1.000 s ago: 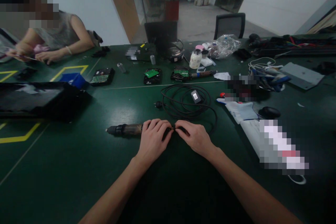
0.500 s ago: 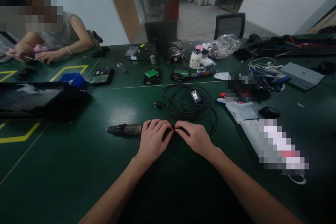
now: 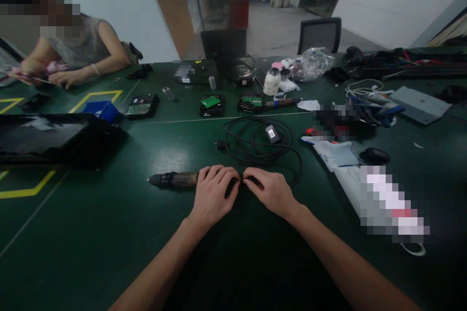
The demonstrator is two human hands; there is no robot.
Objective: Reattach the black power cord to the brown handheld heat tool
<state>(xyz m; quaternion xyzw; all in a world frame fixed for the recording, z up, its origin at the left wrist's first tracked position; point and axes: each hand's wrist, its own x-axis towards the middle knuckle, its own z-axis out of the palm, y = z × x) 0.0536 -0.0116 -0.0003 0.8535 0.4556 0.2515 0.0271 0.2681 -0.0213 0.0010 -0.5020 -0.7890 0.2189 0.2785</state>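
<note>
An electric screwdriver [image 3: 174, 180] lies flat on the green table [image 3: 91, 233], its tip pointing left. My left hand [image 3: 213, 193] is wrapped round its rear end. My right hand [image 3: 272, 190] pinches the black plug of the cable [image 3: 260, 142] right at that end, fingertips almost touching the left hand's. The cable runs off in a loose coil just behind my hands, with a small black adapter lying in it.
Behind the coil lie three opened hard drives [image 3: 212, 105] and a second screwdriver [image 3: 282, 103]. A black tray [image 3: 54, 138] and a blue bin [image 3: 104, 110] stand at left. A mouse [image 3: 374, 156], papers and tools crowd the right. Another person [image 3: 78, 53] works at the far left.
</note>
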